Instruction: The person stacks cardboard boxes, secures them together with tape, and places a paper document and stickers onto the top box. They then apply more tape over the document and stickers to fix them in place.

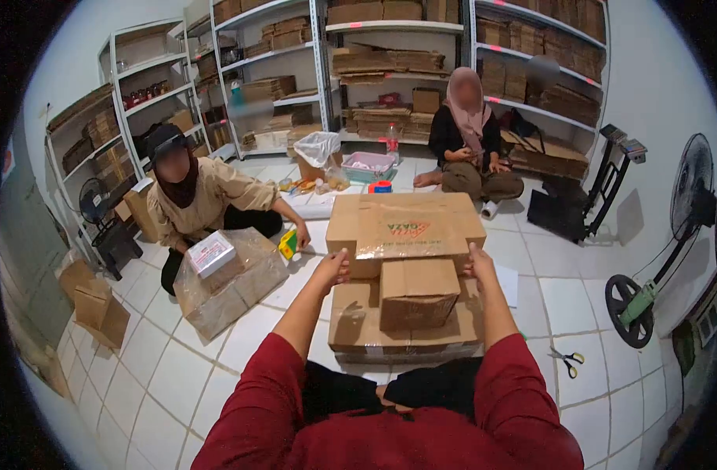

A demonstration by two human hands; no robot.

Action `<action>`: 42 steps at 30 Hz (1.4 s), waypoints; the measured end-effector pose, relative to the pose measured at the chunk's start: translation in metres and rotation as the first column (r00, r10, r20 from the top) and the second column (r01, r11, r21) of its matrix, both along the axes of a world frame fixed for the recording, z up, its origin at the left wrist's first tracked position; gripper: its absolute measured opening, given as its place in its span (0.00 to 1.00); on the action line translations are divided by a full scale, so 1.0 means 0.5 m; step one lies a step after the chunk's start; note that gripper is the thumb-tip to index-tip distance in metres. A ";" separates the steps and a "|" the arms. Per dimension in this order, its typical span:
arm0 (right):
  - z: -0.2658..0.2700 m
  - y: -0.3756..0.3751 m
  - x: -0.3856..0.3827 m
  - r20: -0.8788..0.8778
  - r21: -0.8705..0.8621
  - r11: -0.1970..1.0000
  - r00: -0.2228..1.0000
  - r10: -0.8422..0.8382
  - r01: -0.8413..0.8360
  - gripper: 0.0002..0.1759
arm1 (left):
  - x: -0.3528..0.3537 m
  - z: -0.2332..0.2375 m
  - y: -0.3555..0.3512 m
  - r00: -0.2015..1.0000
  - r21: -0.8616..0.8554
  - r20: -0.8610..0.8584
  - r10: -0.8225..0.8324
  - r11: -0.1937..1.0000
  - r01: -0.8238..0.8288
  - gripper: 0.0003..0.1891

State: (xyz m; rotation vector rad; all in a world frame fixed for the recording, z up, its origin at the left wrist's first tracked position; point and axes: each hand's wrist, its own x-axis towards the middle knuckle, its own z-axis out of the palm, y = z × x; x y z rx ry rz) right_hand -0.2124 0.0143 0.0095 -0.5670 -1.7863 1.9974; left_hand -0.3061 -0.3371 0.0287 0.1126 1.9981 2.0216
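In front of me a taped cardboard box with red and green print (405, 223) is held between my two hands, above other boxes. My left hand (334, 269) has its fingers curled at the box's near left corner. At the near right corner, my right hand (477, 262) grips the edge. Just below it stands a smaller brown box (419, 295), which rests on a wide flat carton (354, 317) on the floor. Whether the printed box touches the boxes beneath is hard to tell.
Scissors (567, 361) lie on the tiles at right, near a standing fan (632, 309). A co-worker at left holds a yellow tape dispenser (288, 244) beside a wrapped box (233, 282). Another person sits at the back by shelves (393, 27).
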 end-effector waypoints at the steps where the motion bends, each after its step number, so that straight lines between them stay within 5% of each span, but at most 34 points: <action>1: 0.016 -0.004 -0.013 0.065 -0.032 0.999 0.998 0.003 -0.001 0.21 | -0.032 -0.007 0.019 0.993 0.070 0.071 -0.095 0.994 0.090 0.18; 4: 0.014 0.001 -0.050 0.104 -0.119 0.993 0.994 0.025 -0.012 0.20 | -0.063 0.001 0.062 0.949 0.225 0.158 -0.273 0.946 0.234 0.17; 6: 0.010 0.007 -0.059 0.056 -0.149 0.986 0.994 0.090 -0.081 0.16 | -0.043 0.027 0.094 0.985 -0.001 0.153 -0.083 0.996 0.084 0.13; 7: 0.004 0.007 -0.063 0.014 -0.112 0.992 0.998 0.066 -0.065 0.15 | -0.096 -0.033 0.100 0.996 -0.021 0.011 -0.086 0.996 0.086 0.10; 10: 0.008 -0.006 -0.061 -0.010 -0.005 1.000 1.000 -0.002 0.001 0.15 | -0.086 -0.022 0.114 0.990 0.054 -0.135 0.034 0.998 -0.027 0.10; 12: -0.018 0.004 -0.087 -0.217 -0.091 0.994 0.973 -0.084 0.065 0.16 | -0.082 -0.011 0.123 0.991 0.050 -0.102 0.082 0.996 -0.077 0.13; 25: -0.012 0.019 -0.067 -0.027 -0.096 0.994 0.999 0.041 -0.043 0.11 | -0.101 -0.059 0.124 0.995 0.059 -0.088 0.038 0.998 -0.033 0.13; 31: -0.026 0.035 -0.078 0.056 0.013 0.995 0.994 0.098 -0.099 0.15 | -0.087 -0.051 0.126 0.992 0.074 -0.082 0.093 0.993 -0.087 0.14; 34: 0.020 0.010 -0.069 0.187 0.295 0.955 0.982 -0.020 -0.037 0.22 | -0.059 -0.029 0.140 0.977 0.011 -0.078 0.199 0.980 -0.198 0.16; 35: 0.062 -0.026 -0.052 0.054 0.629 0.771 0.983 -0.177 0.104 0.24 | -0.045 -0.014 0.149 0.831 -0.214 -0.440 0.340 0.859 -0.465 0.17; 36: 0.090 -0.052 -0.046 -0.129 0.850 0.466 0.954 -0.270 0.247 0.26 | -0.028 0.007 0.158 0.572 -0.302 -0.761 0.307 0.613 -0.730 0.17; 38: 0.120 -0.068 -0.076 -0.256 0.909 0.311 0.960 -0.110 0.278 0.29 | 0.019 0.099 0.172 0.674 -0.354 -0.732 0.104 0.787 -0.506 0.23; 40: 0.177 -0.124 -0.094 -0.333 0.903 0.273 0.942 -0.042 0.331 0.30 | -0.010 0.106 0.226 0.482 -0.366 -0.869 -0.112 0.800 -0.476 0.22; 42: 0.194 -0.162 -0.113 -0.407 0.890 0.236 0.913 0.031 0.390 0.30 | 0.000 0.121 0.275 0.421 -0.395 -0.888 -0.187 0.779 -0.487 0.22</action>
